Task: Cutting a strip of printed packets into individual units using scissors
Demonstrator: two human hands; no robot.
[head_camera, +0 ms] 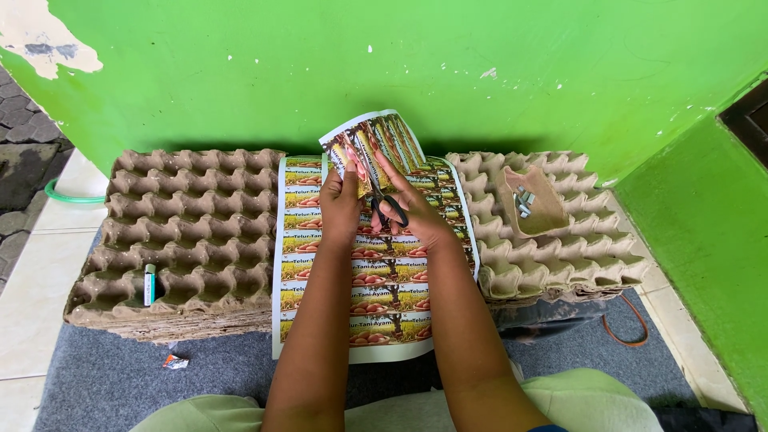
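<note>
A person is cutting a printed label sheet with scissors at the centre of the frame.

The left hand (pixel 340 200) is gripping the small label sheet (pixel 376 140), holding it up tilted just above centre, while the right hand (pixel 408 210) is closing its fingers through the handles of the black scissors (pixel 386 204), whose blades are meeting the sheet's lower edge. Below them a larger sheet of labels (pixel 376 296) is lying on 2 stacks of egg trays (pixel 192 232). A lighter (pixel 150 284) is sitting in a tray cup at lower left. A cut-off tray piece (pixel 538 204) holding small metal bits is resting at right.
</note>
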